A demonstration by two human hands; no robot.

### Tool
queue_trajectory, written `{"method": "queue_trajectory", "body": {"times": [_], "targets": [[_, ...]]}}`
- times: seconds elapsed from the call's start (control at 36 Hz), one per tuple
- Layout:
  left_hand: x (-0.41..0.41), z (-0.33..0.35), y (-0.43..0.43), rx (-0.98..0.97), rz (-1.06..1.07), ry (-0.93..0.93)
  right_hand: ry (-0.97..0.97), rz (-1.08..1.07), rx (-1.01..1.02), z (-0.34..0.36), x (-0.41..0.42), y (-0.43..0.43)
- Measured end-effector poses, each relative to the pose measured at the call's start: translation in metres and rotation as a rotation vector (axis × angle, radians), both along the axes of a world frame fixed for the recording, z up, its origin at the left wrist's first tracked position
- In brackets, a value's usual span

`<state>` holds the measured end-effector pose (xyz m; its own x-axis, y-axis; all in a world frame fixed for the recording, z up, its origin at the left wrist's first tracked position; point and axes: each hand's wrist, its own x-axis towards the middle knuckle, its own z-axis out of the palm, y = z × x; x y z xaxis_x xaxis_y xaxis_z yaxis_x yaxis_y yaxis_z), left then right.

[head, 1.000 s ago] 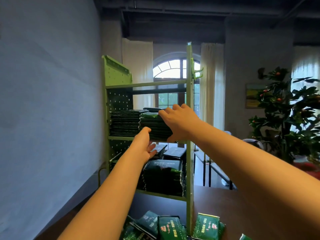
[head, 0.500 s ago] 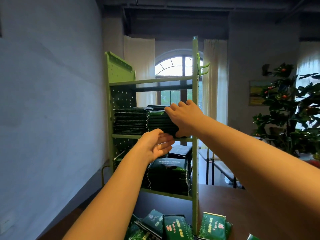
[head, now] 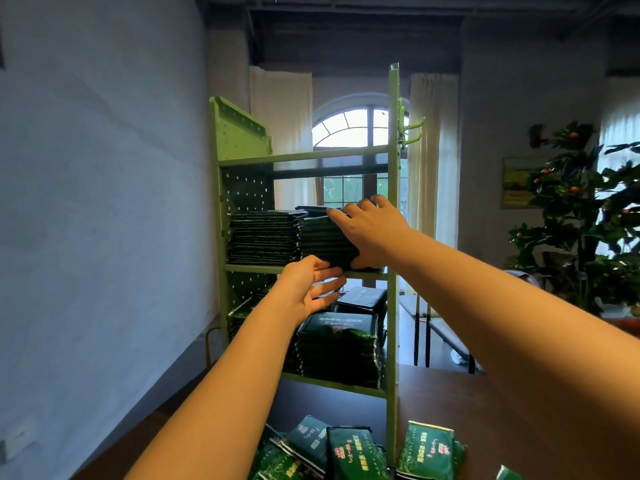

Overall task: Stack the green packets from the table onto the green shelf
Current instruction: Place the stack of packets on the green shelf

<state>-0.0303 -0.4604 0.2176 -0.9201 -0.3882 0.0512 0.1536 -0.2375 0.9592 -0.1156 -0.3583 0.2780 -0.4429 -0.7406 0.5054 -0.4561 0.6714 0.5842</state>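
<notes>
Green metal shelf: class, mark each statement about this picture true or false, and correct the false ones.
1. The right hand touches the right-hand stack of dark green packets on the green metal shelf's middle level. True.
2. The left hand grips a packet. False: its fingers are spread and it holds nothing.
3. On the dark wooden table lie loose green printed packets. True.
4. The middle level holds one stack only. False: a second stack stands beside it, to the left.
</notes>
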Motion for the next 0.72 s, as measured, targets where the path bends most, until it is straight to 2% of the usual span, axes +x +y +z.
{"method": "queue_trajectory", "body": {"times": [0.08, 0.22, 0.31, 0.42, 0.58, 0.72], "targets": [[0.003, -0.002, 0.0, -0.114, 0.036, -0.022, 0.04, 0.084, -0.018, -0.002, 0.003, 0.005], [0.01, -0.008, -0.004, -0.42, 0.099, -0.026, 0.106, 0.297, -0.052, -0.008, 0.016, 0.019], [0.021, -0.013, -0.006, -0.638, 0.099, 0.004, 0.087, 0.434, -0.099, -0.016, 0.026, 0.028], [0.036, -0.022, -0.008, -0.83, 0.088, 0.042, 0.017, 0.47, -0.073, -0.031, 0.043, 0.043], [0.056, -0.052, 0.003, -0.9, -0.012, 0.029, -0.302, 0.379, -0.068, -0.072, 0.067, 0.073], [0.066, -0.086, 0.01, -0.923, -0.07, -0.005, -0.447, 0.341, -0.066, -0.117, 0.07, 0.1]]}}
